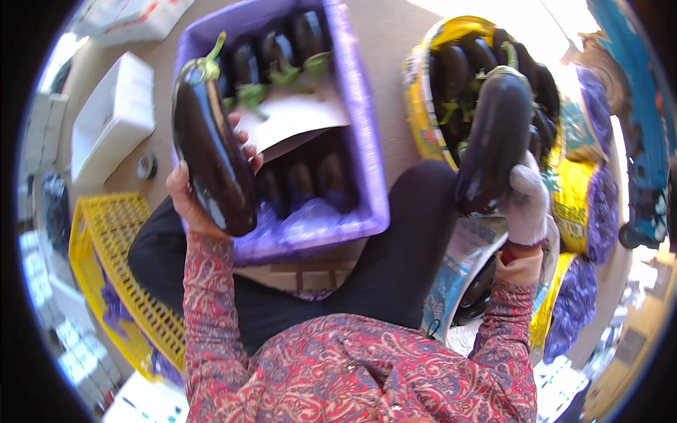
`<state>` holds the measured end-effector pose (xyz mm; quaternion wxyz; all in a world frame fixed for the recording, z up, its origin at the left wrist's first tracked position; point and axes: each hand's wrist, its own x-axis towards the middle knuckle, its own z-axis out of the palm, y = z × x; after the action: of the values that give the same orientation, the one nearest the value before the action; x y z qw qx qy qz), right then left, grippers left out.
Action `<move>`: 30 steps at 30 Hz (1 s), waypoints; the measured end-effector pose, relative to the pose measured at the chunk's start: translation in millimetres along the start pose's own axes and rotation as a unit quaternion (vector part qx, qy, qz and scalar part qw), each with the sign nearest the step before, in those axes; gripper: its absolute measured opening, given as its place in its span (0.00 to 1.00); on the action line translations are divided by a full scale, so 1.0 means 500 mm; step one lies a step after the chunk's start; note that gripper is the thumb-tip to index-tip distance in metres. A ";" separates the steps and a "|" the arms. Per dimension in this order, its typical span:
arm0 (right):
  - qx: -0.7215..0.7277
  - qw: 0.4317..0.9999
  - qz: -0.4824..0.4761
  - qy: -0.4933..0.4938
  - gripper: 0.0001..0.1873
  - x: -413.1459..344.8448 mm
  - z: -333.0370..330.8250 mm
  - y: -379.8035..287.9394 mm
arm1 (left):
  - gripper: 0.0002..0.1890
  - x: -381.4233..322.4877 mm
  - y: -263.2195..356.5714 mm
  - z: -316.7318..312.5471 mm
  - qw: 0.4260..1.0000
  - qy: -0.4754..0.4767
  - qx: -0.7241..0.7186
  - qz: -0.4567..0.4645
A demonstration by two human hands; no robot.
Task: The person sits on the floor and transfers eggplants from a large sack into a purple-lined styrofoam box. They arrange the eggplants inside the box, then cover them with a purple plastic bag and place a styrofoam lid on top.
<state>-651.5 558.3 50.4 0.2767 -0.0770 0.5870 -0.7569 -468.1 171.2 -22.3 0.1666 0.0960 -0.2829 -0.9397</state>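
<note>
My bare left hand (198, 198) grips a large glossy eggplant (211, 153), its green stem upward, over the left side of a purple-lined box (365, 158). Inside that box, eggplants (277, 45) lie in a row at the far end, and more eggplants (304, 182) sit at the near end. A white sheet (304, 119) lies across the middle, partly covering them. In a grey-white glove, my right hand (528, 195) holds a second eggplant (494, 143), stem up. Behind it stands a round container with a yellow liner (415, 103), filled with eggplants (452, 69).
A yellow plastic crate (132, 275) stands at my left, with a white foam box (113, 116) and a tape roll (147, 165) beyond. Yellow and purple bags (574, 206) line the right side. An open bag (444, 269) holding eggplants leans by my right thigh.
</note>
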 end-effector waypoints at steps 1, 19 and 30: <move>-0.007 0.999 -0.009 -0.036 0.45 0.005 0.053 0.003 | 0.51 -0.018 0.052 0.005 0.999 0.013 0.025 0.029; 0.158 0.940 0.181 -0.241 0.33 0.074 0.581 0.274 | 0.35 -0.126 0.118 -0.133 0.957 0.110 0.266 -0.034; -0.054 0.977 -0.094 0.185 0.33 -0.183 0.102 0.014 | 0.22 -0.097 0.038 -0.138 0.425 -0.111 0.894 0.085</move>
<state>-550.5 560.6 78.3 0.0860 -0.0054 0.6583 -0.7478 -399.3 139.5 -64.1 0.0334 0.0609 -0.9873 -0.1426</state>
